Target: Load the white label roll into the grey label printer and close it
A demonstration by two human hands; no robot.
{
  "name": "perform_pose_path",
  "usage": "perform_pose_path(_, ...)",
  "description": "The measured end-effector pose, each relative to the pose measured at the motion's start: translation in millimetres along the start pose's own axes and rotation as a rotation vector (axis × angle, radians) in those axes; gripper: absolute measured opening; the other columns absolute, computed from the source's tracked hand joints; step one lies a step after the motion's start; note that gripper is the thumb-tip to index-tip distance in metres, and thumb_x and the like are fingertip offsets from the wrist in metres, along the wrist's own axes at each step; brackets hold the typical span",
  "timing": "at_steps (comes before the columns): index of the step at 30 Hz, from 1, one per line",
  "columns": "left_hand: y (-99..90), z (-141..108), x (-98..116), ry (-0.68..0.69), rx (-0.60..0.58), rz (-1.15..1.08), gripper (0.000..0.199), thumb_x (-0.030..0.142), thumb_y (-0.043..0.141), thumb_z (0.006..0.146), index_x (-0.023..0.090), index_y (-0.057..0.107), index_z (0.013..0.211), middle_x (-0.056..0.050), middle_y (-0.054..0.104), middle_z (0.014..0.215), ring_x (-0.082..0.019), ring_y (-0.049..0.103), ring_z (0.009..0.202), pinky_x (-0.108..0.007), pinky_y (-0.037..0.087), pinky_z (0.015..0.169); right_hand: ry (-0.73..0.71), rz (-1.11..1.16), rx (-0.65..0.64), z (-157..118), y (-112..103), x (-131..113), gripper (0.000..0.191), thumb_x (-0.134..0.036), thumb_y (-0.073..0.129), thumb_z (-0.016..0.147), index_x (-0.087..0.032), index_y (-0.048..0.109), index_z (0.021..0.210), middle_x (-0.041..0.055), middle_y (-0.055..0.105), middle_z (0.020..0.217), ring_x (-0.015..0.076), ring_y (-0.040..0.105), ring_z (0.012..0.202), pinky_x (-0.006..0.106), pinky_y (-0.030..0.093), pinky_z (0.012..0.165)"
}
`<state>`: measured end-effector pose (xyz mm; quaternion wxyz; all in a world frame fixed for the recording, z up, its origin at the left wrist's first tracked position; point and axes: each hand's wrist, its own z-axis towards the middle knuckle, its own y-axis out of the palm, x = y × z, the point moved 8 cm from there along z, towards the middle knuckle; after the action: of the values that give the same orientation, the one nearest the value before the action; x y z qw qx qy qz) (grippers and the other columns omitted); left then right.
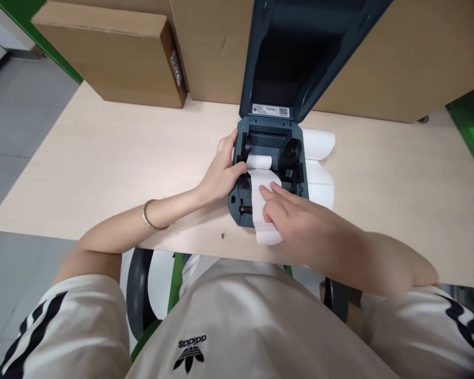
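Note:
A dark blue-grey label printer [234,213] stands on the table with its lid [247,68] raised. Inside it sits a small white paper roll [259,162] between black holders. A white paper strip [264,234] runs from the roll towards me, its end hanging past the printer's front. My left hand [223,171] grips the printer's left wall, thumb over the rim and fingers along the outside. On top of the strip rests my right hand [290,213], two fingers stretched out and the others bent. It covers part of the printer's right front.
Behind the printer's right side lie white paper pieces [319,144], one of them curled. A cardboard box [102,58] stands at the back left against a large cardboard panel [217,47]. A tiny dark bit [223,236] lies near the table's [166,152] front edge.

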<state>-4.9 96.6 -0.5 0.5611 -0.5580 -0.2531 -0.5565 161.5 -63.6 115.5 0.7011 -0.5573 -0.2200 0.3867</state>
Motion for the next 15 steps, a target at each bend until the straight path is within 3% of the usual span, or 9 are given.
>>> perform_pose_path(3,0.5,-0.1,1.4,-0.003,0.001,0.005,0.104,0.033,0.070,0.087,0.034,0.032,0.184,-0.009,0.041,0.193,-0.040,0.037,0.181,-0.060,0.035,0.150,-0.084,-0.071,-0.033,5.2,0.3,-10.3,0.038,0.000,0.055,0.095,-0.011,0.081,0.120,0.0320,0.082,0.147,0.0433,0.082,0.142,0.056,0.072,0.121)
perform_pose_path(7,1.2,-0.4,5.2,-0.001,-0.008,-0.017,0.104,0.034,0.072,0.087,0.036,0.032,0.182,-0.009,0.044,0.190,-0.040,0.039,0.179,-0.060,0.038,0.148,-0.149,-0.094,-0.102,4.6,-5.8,-18.1,0.025,-0.026,0.070,0.107,-0.008,0.084,0.116,0.0382,0.077,0.152,0.0504,0.080,0.143,0.061,0.074,0.116)
perform_pose_path(11,1.2,-1.4,7.8,-0.005,-0.017,-0.043,0.106,0.039,0.078,0.088,0.033,0.030,0.184,-0.012,0.039,0.192,-0.043,0.038,0.179,-0.060,0.039,0.148,-0.144,-0.032,-0.131,-14.7,-9.8,-22.5,0.065,-0.066,0.080,0.108,-0.005,0.085,0.129,0.0357,0.067,0.168,0.0502,0.072,0.156,0.062,0.068,0.124)
perform_pose_path(13,0.5,-2.0,8.2,-0.008,-0.014,-0.055,0.106,0.043,0.081,0.090,0.035,0.032,0.184,-0.011,0.039,0.192,-0.043,0.039,0.178,-0.061,0.040,0.148,-0.203,0.028,-0.187,-25.1,-12.4,-25.6,0.076,-0.072,0.075,0.111,-0.003,0.083,0.143,0.0320,0.064,0.173,0.0446,0.068,0.161,0.058,0.064,0.130)
perform_pose_path(15,-0.3,-2.4,8.3,-0.008,-0.008,-0.065,0.104,0.046,0.083,0.092,0.038,0.034,0.183,-0.011,0.040,0.191,-0.043,0.042,0.176,-0.061,0.042,0.147,-0.239,0.099,-0.209,-29.7,-23.3,-21.5,0.071,-0.066,0.075,0.113,-0.006,0.082,0.148,0.0267,0.067,0.173,0.0394,0.070,0.160,0.054,0.066,0.128)
